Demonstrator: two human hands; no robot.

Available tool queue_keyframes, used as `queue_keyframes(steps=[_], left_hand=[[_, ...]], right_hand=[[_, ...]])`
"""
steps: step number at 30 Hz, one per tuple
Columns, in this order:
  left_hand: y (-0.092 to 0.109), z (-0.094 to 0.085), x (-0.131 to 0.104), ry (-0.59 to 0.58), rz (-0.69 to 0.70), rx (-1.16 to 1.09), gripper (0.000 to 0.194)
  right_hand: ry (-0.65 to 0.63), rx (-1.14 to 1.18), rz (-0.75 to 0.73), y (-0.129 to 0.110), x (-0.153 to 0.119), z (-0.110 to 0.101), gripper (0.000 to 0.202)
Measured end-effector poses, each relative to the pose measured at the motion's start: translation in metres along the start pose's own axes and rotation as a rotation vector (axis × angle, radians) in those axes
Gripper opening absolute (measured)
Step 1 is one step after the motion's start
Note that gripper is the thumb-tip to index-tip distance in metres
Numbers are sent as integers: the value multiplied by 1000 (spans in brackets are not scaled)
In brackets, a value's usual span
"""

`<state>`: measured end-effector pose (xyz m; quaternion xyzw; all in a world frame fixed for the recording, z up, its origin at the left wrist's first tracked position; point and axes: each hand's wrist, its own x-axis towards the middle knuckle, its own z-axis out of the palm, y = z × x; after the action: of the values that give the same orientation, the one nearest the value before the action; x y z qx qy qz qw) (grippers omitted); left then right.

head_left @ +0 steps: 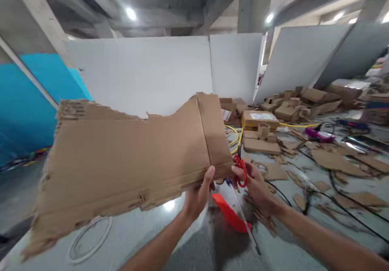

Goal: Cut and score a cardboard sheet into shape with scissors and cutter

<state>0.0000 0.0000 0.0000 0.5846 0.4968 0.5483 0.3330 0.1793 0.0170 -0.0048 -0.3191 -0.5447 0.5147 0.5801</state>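
A large brown cardboard sheet [130, 153] with torn, ragged edges is held up in front of me, a crease running down near its right end. My left hand [196, 198] grips its lower right edge, thumb on the near face and fingers hidden behind. In my right hand [257, 183] is a pair of scissors with red handles [241, 171], right beside the sheet's lower right corner. Their blades are mostly hidden, so I cannot tell whether they touch the cardboard. Below the hands lies a bright orange-red strip [231, 214] next to a thin pale rod [243, 214].
Cardboard scraps [337, 161] and black cables [343, 206] spread over the surface at right. Farther back stand a yellow-taped box [258, 119], a cardboard roll [263, 130] and piled cardboard. A coiled white cable [88, 242] lies at lower left. White panels [146, 72] stand behind.
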Motion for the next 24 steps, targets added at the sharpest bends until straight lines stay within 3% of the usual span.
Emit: queue_keyframes(steps=[2,4,8,12,18,24], left_hand=[[2,-1,4,-143,-23,12,52],[4,-2,10,-200,-52,-24,50],[10,-9,24,-88,-127,-226,45],[19,-20,33,-71,-122,-321,44],[25,-25,33,-122,-104,-193,46],[23,-24,32,-209,-66,-42,50]], right_hand=[[15,0,-2,1,-1,-2,37],[3,-3,3,2,-3,-3,37],[-105,-27,26,1,-8,-5,44],[-242,-138,85,-5,-15,-6,60],[-184,-332,262,-10,-23,-9,70],[-226,-347,149,-14,-22,-3,59]])
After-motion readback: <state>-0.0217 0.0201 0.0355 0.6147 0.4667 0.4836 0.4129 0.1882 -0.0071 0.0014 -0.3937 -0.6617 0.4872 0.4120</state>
